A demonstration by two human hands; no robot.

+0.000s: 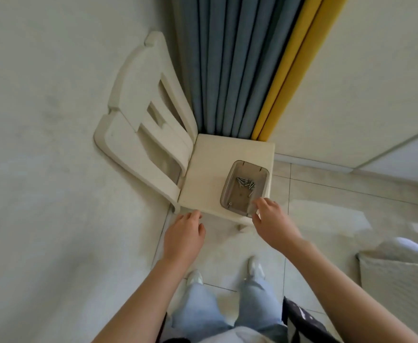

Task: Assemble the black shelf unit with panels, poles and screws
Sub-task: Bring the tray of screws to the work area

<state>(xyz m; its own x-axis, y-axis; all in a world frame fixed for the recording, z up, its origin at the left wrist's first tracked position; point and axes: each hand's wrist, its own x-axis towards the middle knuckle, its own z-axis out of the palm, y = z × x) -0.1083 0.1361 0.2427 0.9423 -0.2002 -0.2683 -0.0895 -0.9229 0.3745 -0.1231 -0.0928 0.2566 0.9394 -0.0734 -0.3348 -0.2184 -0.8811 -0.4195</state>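
on the cream seat of a plastic chair, toward its right front corner, sat a translucent grey tray holding a small heap of metal screws near its middle, with one loose screw lying apart by the near edge. the right hand was at the tray's near right corner, thumb under the front rim and fingers curled over the side wall, gripping that corner. the left hand hung just off the seat's front left edge, fingers relaxed and slightly bent, holding nothing; whether its fingertips touched the seat could not be told. the chair stood with its slatted back against a pale wall, beside long blue curtains with a yellow curtain next to them. the person stood on a light tiled floor facing the chair, in pale blue jeans and white shoes. a white quilted surface showed at the right edge, well apart from the chair.
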